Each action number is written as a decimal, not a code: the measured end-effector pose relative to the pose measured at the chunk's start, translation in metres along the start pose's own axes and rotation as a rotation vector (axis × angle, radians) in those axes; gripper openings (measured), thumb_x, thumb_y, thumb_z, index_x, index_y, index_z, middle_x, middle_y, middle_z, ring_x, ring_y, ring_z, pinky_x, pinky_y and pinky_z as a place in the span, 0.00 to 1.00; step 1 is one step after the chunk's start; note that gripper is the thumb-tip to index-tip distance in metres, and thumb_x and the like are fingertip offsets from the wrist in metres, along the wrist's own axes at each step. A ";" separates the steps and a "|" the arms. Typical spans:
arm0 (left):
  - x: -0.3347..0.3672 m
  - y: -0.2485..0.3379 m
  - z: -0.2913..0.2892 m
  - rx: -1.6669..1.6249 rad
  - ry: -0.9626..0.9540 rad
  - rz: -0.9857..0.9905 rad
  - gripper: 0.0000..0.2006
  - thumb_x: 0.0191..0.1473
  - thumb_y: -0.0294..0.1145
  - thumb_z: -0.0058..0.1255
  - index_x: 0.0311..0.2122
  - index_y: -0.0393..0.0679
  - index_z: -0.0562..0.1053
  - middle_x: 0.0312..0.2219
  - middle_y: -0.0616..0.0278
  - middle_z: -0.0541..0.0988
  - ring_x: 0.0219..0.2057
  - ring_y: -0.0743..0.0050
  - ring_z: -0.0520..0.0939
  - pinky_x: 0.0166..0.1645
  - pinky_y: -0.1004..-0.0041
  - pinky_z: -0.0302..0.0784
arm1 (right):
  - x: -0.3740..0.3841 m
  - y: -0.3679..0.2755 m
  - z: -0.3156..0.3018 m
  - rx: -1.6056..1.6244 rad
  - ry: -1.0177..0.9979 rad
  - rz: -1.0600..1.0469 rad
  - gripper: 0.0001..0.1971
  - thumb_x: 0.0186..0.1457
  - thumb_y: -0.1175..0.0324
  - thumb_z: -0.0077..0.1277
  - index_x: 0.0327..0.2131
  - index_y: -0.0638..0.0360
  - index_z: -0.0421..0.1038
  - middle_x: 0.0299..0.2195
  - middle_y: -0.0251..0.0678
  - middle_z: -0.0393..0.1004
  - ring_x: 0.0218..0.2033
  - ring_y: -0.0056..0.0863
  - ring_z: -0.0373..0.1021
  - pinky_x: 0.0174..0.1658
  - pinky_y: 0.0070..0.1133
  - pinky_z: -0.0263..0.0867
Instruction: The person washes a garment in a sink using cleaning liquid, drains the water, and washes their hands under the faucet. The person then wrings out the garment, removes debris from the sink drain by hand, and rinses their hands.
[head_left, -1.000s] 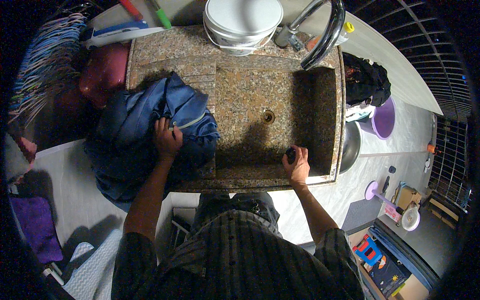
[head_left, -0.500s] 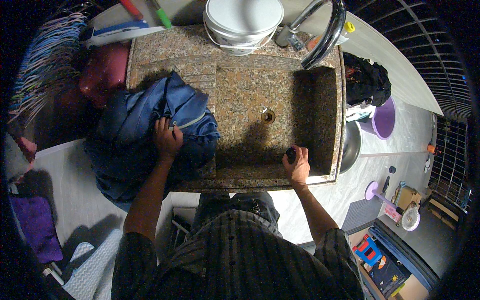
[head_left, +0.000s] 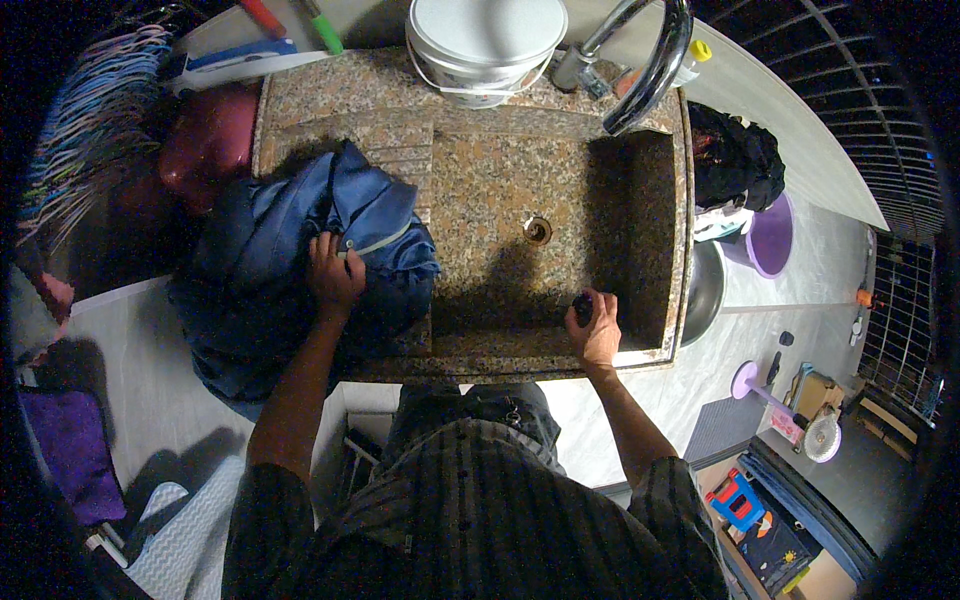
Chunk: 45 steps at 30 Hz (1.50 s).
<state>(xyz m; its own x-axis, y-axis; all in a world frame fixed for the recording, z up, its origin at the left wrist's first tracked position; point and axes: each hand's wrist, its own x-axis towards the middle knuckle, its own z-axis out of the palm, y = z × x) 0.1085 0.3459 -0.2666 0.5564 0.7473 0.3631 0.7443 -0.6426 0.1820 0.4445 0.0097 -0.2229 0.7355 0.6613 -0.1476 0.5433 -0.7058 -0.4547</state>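
Note:
A bulky dark blue garment (head_left: 270,230) with a pale piped edge lies heaped over the left part of the granite sink (head_left: 480,190) and hangs down its front. My left hand (head_left: 335,272) is closed on the cloth beside that pale edge, thumb apart from the bent fingers. Over the front right of the basin, my right hand (head_left: 598,328) wraps round a small dark object (head_left: 582,308). Fingers hide most of it, so its kind does not show. A round drain (head_left: 537,231) sits in the basin floor between the hands.
Behind the basin stand a lidded white bucket (head_left: 485,55) and a curved chrome tap (head_left: 660,75). Left of the sink are a red rounded thing (head_left: 208,145) and many thin hangers (head_left: 95,120). To the right are a metal bowl (head_left: 705,292), a purple bucket (head_left: 768,238) and dark cloth (head_left: 740,160).

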 end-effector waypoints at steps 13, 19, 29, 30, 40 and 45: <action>-0.004 -0.004 0.014 0.008 0.011 -0.072 0.22 0.58 0.37 0.46 0.46 0.24 0.72 0.52 0.35 0.71 0.55 0.28 0.69 0.64 0.46 0.62 | -0.007 0.035 0.022 -0.025 0.014 -0.067 0.22 0.52 0.63 0.59 0.51 0.48 0.69 0.49 0.43 0.68 0.45 0.47 0.73 0.43 0.37 0.74; -0.019 -0.038 0.029 0.059 0.129 0.051 0.24 0.61 0.39 0.44 0.49 0.23 0.71 0.53 0.35 0.71 0.57 0.29 0.69 0.65 0.47 0.62 | -0.004 0.023 0.015 0.058 -0.024 -0.065 0.23 0.50 0.67 0.59 0.51 0.50 0.68 0.49 0.43 0.68 0.45 0.48 0.73 0.42 0.37 0.74; -0.013 -0.023 0.017 0.126 0.098 0.025 0.23 0.61 0.39 0.45 0.47 0.23 0.72 0.54 0.35 0.71 0.57 0.31 0.70 0.63 0.48 0.64 | 0.001 0.006 -0.007 0.132 -0.153 0.008 0.23 0.49 0.69 0.60 0.50 0.52 0.68 0.49 0.43 0.68 0.46 0.49 0.72 0.44 0.37 0.73; -0.013 -0.021 0.015 0.141 0.086 0.019 0.23 0.60 0.39 0.46 0.47 0.24 0.72 0.53 0.36 0.72 0.56 0.32 0.70 0.62 0.49 0.66 | 0.001 0.006 -0.007 0.141 -0.144 -0.007 0.23 0.49 0.69 0.60 0.50 0.52 0.68 0.49 0.43 0.68 0.46 0.48 0.72 0.44 0.36 0.73; -0.002 -0.019 0.013 0.045 0.118 0.029 0.22 0.57 0.39 0.46 0.45 0.25 0.72 0.49 0.39 0.73 0.49 0.37 0.73 0.55 0.52 0.71 | 0.000 0.005 -0.006 0.163 -0.092 -0.019 0.22 0.49 0.70 0.60 0.50 0.53 0.68 0.47 0.43 0.69 0.45 0.48 0.72 0.44 0.36 0.73; 0.000 -0.024 0.010 0.125 0.103 0.097 0.21 0.57 0.38 0.45 0.44 0.25 0.73 0.48 0.40 0.74 0.49 0.38 0.74 0.54 0.53 0.73 | -0.002 -0.002 -0.007 0.124 -0.034 -0.065 0.22 0.50 0.67 0.59 0.50 0.53 0.69 0.46 0.44 0.69 0.45 0.48 0.72 0.43 0.36 0.73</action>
<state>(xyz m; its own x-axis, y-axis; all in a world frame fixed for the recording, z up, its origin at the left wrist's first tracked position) 0.0943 0.3627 -0.2805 0.5919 0.6577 0.4660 0.7327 -0.6799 0.0290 0.4445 0.0082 -0.2157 0.6851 0.7142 -0.1433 0.5333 -0.6258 -0.5692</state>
